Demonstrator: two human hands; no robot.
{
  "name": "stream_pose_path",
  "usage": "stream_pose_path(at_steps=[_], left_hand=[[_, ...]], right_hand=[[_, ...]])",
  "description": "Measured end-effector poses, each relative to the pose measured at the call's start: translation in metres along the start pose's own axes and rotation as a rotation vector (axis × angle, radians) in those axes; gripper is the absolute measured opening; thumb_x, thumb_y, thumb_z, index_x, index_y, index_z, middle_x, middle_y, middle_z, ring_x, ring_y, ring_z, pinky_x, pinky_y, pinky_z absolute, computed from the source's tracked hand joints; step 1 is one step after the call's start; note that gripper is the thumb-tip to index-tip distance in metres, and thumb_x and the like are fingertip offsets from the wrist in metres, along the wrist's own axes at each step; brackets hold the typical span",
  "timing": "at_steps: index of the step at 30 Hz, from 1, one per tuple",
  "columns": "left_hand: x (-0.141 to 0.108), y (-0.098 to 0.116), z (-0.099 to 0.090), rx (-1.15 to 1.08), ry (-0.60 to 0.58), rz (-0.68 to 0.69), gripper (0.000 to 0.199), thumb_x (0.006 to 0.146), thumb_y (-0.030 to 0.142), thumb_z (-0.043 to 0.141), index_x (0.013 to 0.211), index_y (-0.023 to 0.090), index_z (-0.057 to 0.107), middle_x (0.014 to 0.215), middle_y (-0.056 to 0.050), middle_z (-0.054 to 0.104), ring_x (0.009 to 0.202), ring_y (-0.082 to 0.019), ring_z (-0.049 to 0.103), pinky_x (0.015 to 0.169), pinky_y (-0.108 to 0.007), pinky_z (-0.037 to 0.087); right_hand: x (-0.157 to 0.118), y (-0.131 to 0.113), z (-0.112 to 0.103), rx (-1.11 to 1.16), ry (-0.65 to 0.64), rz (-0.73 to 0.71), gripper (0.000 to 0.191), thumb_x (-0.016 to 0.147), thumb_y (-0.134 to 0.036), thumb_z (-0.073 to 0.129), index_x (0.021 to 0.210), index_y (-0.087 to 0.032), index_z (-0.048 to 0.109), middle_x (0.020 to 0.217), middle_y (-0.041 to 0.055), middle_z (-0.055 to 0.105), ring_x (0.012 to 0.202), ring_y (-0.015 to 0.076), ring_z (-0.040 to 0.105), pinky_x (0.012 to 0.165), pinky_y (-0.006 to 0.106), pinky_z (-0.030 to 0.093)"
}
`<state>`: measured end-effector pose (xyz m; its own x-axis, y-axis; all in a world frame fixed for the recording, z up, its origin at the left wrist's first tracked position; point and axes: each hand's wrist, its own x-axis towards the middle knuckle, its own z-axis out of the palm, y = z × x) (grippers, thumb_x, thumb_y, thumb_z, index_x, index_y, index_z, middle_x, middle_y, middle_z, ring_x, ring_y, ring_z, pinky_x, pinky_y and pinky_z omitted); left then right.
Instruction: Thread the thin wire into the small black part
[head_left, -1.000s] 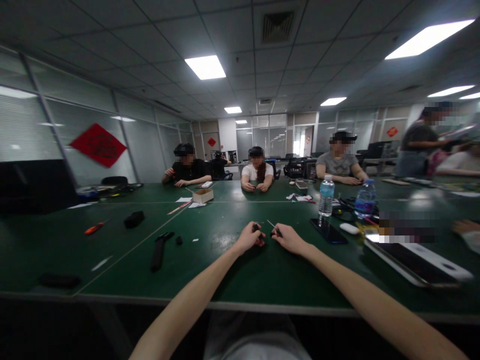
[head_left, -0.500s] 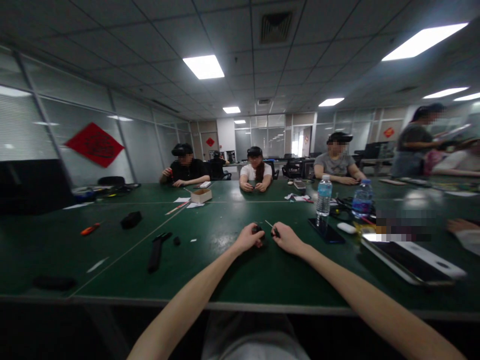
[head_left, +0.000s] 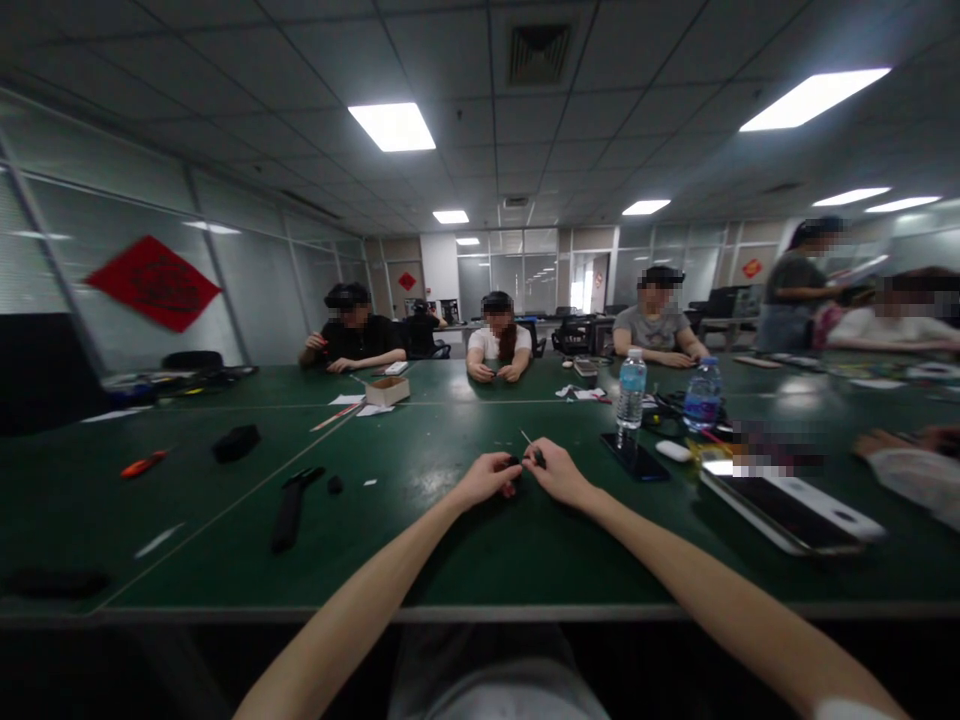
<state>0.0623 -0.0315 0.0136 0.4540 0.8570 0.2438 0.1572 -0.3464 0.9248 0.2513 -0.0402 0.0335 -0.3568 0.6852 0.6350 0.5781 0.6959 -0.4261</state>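
Observation:
My left hand (head_left: 484,479) and my right hand (head_left: 555,472) meet low over the green table (head_left: 420,560), close together. My left hand grips a small black object (head_left: 512,462), mostly hidden by my fingers. My right hand pinches a thin metal-shafted tool with a dark handle (head_left: 535,456), its tip pointing up and left. The tool's end is close to the black object. A small black piece (head_left: 335,485) and a long black handled tool (head_left: 288,510) lie to the left of my hands.
To the right are a phone (head_left: 634,457), a white mouse (head_left: 673,451), two water bottles (head_left: 631,392) and a tablet (head_left: 784,510). An orange-handled screwdriver (head_left: 142,463) lies at left. Co-workers sit across the table near a cardboard box (head_left: 387,391).
My hands have drawn closer together, bringing the tool nearer the black object. The whole scene has shifted left and slightly up in the view as my head turned.

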Motion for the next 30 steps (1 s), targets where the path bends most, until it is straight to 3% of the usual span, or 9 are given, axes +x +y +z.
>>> stream_pose_path(at_steps=[8,13,19,30], left_hand=[[0.000,0.000,0.000,-0.083,-0.046,-0.028,0.034,0.073,0.040,0.063,0.089,0.010,0.058,0.069,-0.004,0.062,0.056,-0.012,0.060,0.055,-0.025,0.049],[0.000,-0.005,-0.001,-0.109,-0.045,-0.022,0.033,0.070,0.032,0.067,0.092,0.009,0.058,0.072,-0.006,0.063,0.061,-0.014,0.062,0.059,-0.027,0.050],[0.002,-0.009,-0.002,-0.116,-0.030,-0.014,0.033,0.071,0.033,0.066,0.091,0.009,0.057,0.073,-0.006,0.064,0.062,-0.015,0.063,0.059,-0.029,0.051],[0.002,-0.010,-0.003,-0.152,-0.056,-0.017,0.035,0.068,0.030,0.069,0.094,0.010,0.056,0.077,-0.007,0.065,0.066,-0.016,0.064,0.065,-0.032,0.052]], right_hand=[[-0.002,0.004,0.006,0.033,0.007,-0.033,0.006,0.072,-0.015,0.056,0.077,-0.018,0.054,0.076,0.0003,0.055,0.069,0.0131,0.051,0.064,0.024,0.039],[-0.002,0.007,0.006,0.056,0.023,0.035,0.008,0.068,-0.018,0.061,0.073,-0.018,0.054,0.079,0.0009,0.059,0.073,0.0145,0.054,0.068,0.025,0.040],[0.000,0.012,0.009,0.245,-0.017,0.160,0.014,0.066,-0.023,0.064,0.065,-0.017,0.051,0.087,0.0033,0.066,0.080,0.0168,0.059,0.071,0.027,0.042],[-0.002,0.022,0.022,0.389,-0.027,0.331,0.018,0.062,-0.024,0.063,0.076,-0.013,0.064,0.074,0.0033,0.066,0.071,0.0161,0.059,0.067,0.026,0.042]])
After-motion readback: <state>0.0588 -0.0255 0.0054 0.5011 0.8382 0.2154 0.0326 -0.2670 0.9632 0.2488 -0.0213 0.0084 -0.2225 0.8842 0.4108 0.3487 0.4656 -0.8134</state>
